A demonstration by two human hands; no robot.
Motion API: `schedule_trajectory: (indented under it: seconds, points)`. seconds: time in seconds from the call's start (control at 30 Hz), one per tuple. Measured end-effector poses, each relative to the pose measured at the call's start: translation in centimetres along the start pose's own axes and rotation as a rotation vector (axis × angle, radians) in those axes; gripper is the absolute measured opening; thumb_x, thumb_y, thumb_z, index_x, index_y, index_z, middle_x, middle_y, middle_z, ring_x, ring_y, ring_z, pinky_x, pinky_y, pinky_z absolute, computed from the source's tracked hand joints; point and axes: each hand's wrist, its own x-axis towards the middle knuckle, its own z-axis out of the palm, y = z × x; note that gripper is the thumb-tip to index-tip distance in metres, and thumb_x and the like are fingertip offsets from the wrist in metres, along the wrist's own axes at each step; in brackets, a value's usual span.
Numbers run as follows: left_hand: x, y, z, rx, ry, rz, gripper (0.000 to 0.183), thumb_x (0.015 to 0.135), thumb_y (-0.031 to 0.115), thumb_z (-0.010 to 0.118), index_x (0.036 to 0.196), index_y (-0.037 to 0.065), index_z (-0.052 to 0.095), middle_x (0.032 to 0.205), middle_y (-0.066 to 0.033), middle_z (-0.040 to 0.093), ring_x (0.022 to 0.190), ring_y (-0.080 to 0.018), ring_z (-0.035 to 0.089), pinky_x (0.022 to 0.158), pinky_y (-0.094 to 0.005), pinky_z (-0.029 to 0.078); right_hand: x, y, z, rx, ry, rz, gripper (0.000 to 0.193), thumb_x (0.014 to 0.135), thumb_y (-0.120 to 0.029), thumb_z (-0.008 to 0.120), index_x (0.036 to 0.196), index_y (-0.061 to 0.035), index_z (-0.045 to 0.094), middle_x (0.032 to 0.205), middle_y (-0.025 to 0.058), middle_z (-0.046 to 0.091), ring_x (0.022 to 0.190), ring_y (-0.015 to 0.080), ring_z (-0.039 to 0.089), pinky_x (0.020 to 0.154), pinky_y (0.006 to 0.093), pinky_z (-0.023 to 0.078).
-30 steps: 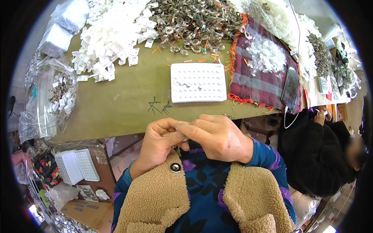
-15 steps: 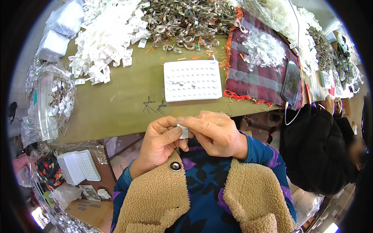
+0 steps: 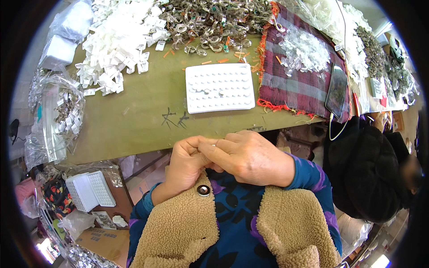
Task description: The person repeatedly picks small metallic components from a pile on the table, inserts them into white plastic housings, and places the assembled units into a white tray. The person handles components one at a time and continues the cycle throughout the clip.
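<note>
My left hand (image 3: 187, 161) and my right hand (image 3: 257, 160) meet in front of my chest, just off the table's near edge. Both are closed, fingertips pressed together around a small white piece (image 3: 214, 145). Only a speck of it shows between the fingers; the rest is hidden. Beyond them on the green tabletop (image 3: 134, 129) lies a white tray (image 3: 220, 101) with rows of small round bumps. Two small shiny rings or round bits rest in its middle row.
White tags (image 3: 118, 44) are heaped at the far left, coiled transparent bands (image 3: 210, 22) behind the tray. A plaid cloth (image 3: 286, 91) holds transparent pieces (image 3: 306, 53); a phone (image 3: 337, 91) with a cable lies on its edge. At right sits a person in black (image 3: 366, 174).
My right hand has closed over the white piece, hiding most of it. The fingers of both hands have drawn tighter together.
</note>
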Motion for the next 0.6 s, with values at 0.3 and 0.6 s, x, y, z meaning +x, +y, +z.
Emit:
schedule_trajectory:
  seconds: [0.3,0.6]
  points:
    - [-0.3,0.9,-0.7,-0.150,0.010,0.083,0.018,0.094,0.006,0.064,0.107,-0.006,0.065,0.088,-0.0149,0.070,0.071,-0.0188,0.069,0.067,-0.0317,0.061,-0.3,-0.3,1.7,0.406,0.308,0.414,0.008,0.085,0.000,0.064,0.091,0.0005,0.059,0.082,0.0184,0.061,0.074,0.0384,0.062,0.064,0.0405,0.050]
    - [-1.0,0.9,-1.3,-0.095,0.020,0.107,0.018,0.093,0.007,0.065,0.106,-0.006,0.065,0.087,-0.0121,0.070,0.067,-0.0171,0.068,0.064,-0.0284,0.058,1.1,-0.7,2.7,0.286,0.318,0.273,0.009,0.081,0.005,0.067,0.087,0.0008,0.062,0.080,0.0163,0.062,0.071,0.0344,0.063,0.062,0.0376,0.051]
